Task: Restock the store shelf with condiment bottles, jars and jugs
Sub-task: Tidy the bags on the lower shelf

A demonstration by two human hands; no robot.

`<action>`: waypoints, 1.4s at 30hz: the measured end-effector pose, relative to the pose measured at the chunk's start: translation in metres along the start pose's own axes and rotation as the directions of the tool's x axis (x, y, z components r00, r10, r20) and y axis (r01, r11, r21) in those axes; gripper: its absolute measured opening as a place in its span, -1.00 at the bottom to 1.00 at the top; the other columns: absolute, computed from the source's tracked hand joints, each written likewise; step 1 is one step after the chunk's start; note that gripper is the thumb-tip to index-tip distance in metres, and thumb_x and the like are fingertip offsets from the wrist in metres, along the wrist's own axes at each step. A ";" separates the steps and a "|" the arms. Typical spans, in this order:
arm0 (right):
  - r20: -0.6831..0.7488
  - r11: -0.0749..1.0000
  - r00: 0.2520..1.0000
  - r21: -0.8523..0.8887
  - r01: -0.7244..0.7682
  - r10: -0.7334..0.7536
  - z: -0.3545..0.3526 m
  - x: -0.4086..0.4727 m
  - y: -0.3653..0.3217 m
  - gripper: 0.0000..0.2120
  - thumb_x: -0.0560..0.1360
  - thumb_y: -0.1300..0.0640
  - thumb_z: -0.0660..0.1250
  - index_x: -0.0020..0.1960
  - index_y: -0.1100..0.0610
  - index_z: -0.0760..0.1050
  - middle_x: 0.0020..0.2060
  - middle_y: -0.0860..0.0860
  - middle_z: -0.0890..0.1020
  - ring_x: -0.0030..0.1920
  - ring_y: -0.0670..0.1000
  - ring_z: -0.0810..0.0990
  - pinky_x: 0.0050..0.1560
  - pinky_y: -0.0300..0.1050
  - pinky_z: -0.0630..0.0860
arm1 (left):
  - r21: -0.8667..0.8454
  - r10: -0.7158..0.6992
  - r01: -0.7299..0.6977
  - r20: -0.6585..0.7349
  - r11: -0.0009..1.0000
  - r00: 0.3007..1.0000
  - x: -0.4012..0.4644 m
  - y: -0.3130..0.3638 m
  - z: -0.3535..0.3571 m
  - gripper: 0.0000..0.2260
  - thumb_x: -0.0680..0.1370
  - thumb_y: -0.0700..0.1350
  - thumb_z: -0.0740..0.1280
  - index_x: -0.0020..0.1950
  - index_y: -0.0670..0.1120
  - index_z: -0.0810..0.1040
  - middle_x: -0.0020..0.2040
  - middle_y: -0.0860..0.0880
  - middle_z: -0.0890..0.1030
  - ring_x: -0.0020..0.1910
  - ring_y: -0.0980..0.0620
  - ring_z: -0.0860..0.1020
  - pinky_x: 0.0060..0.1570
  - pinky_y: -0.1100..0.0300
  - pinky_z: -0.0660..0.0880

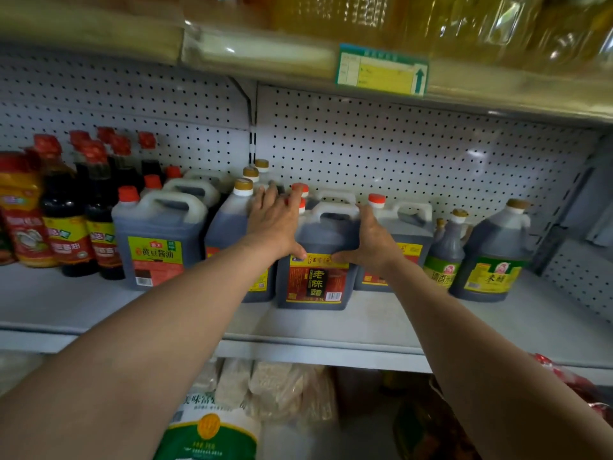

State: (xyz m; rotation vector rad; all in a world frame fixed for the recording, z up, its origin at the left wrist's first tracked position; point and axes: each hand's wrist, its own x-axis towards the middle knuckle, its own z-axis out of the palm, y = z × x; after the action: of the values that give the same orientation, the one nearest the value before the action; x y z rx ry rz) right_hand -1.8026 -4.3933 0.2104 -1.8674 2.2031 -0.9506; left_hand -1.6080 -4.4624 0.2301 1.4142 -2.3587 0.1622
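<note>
Between our hands (320, 234) we see a jug (315, 277) of near-black liquid with a white handle, a red cap and a red, black and yellow label. Left of our hands, another dark jug (156, 240) wears a green, yellow and red label and a red cap. Further left stand dark bottles (68, 210) with red caps and yellow-red labels. Right of our hands, a dark jug (491, 257) shows a yellow and green label and a gold cap. Behind our hands, the back panel (398, 154) is pale grey-white, dotted with rows of black holes.
</note>
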 end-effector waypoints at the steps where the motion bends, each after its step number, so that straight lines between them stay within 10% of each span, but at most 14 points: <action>1: -0.023 1.000 1.000 -0.006 -0.010 0.010 0.001 -0.006 -0.002 0.09 0.26 0.03 0.66 0.55 0.04 0.03 0.40 0.09 0.44 0.39 0.17 0.43 0.26 0.14 0.51 | 0.006 0.016 -0.015 -0.032 1.000 0.999 -0.007 0.001 0.001 0.25 0.19 0.28 0.60 0.58 -0.01 -0.17 0.56 -0.24 0.17 0.59 -0.21 -0.02 0.54 -0.08 -0.10; 5: -0.143 0.993 0.989 -0.103 -0.060 0.045 0.006 -0.043 -0.015 0.06 0.31 -0.02 0.62 0.59 0.04 0.02 0.40 0.13 0.45 0.34 0.19 0.48 0.19 0.07 0.52 | -0.032 0.090 -0.095 -0.137 0.995 0.986 -0.041 -0.009 0.004 0.16 0.30 0.21 0.57 0.61 -0.05 -0.14 0.59 -0.16 0.11 0.59 -0.15 -0.01 0.55 -0.06 -0.01; 20: -0.058 0.888 0.969 -0.390 -0.243 0.240 0.096 -0.241 -0.143 -0.24 0.41 -0.02 0.54 0.51 -0.03 0.26 0.39 0.10 0.41 0.36 0.17 0.43 0.26 0.05 0.47 | -0.338 0.199 -0.104 0.261 0.935 0.945 -0.221 -0.144 0.018 -0.23 0.35 0.08 0.57 0.48 -0.03 0.33 0.39 -0.15 0.33 0.38 -0.20 0.31 0.33 -0.02 0.37; 42: 0.491 0.910 0.798 -0.378 -0.167 0.351 0.321 -0.412 -0.144 -0.27 0.47 -0.02 0.48 0.53 -0.01 0.20 0.43 0.12 0.36 0.38 0.20 0.41 0.26 0.07 0.47 | -0.129 0.014 0.092 0.649 0.987 0.760 -0.463 -0.259 0.142 -0.34 0.43 0.17 0.47 0.44 0.00 0.34 0.35 -0.12 0.42 0.34 -0.18 0.39 0.27 -0.04 0.39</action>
State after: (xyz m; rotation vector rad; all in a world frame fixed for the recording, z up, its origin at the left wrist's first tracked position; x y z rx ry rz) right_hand -1.4332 -4.1469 -0.1005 -1.5948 2.2278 0.0181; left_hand -1.2266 -4.2474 -0.1016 1.6256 -2.7848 -0.6199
